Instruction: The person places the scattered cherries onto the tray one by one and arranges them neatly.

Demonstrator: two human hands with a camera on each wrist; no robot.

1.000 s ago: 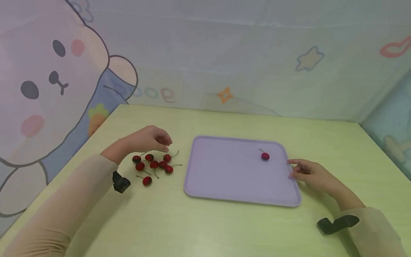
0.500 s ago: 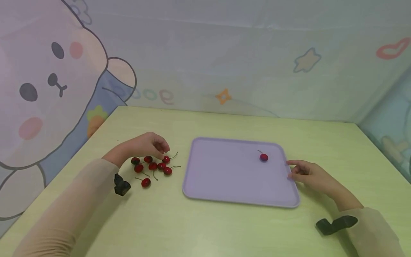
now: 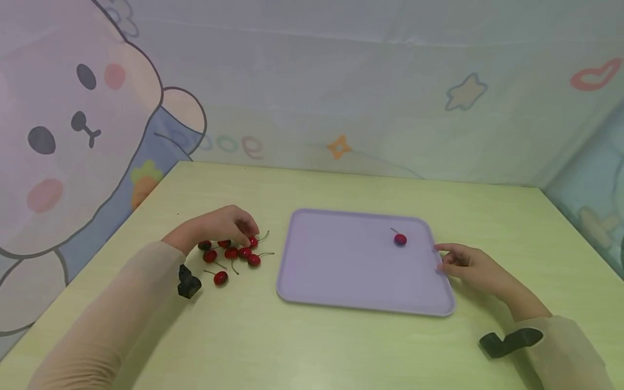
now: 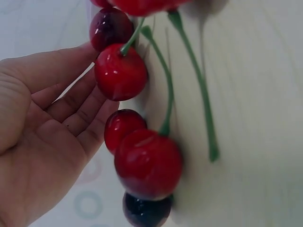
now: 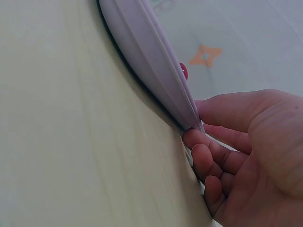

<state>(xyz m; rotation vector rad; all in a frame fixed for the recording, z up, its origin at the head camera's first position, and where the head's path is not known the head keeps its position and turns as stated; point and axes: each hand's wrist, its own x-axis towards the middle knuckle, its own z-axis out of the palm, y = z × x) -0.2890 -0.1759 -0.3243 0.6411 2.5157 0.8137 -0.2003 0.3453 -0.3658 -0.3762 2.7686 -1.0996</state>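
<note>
My left hand (image 3: 221, 226) reaches over the cluster of red cherries (image 3: 231, 253), thumb and fingers curved around a cherry (image 3: 253, 241) at its far right side. A gap shows between thumb and fingers in the left wrist view, where the fingertips are hidden behind a cherry (image 4: 120, 73). Dark red fruit and green stems fill that view. On the right, my right hand (image 3: 470, 265) pinches the side rim of a lilac tray (image 3: 361, 271); the thumb (image 5: 232, 109) lies at the top edge, with fingertips below it. One cherry (image 3: 400, 239) with a stem lies on the tray.
The pale yellow-green table (image 3: 234, 336) carries the tray and the cherries. A single cherry (image 3: 221, 278) lies nearer the front than the others. Behind the table hangs a printed cloth (image 3: 302, 81) with a bear, a star and a heart.
My left hand has come down toward the cherries, its thumb and fingers now beside the far right one. My right hand stays on the tray's rim. The head view has shifted slightly.
</note>
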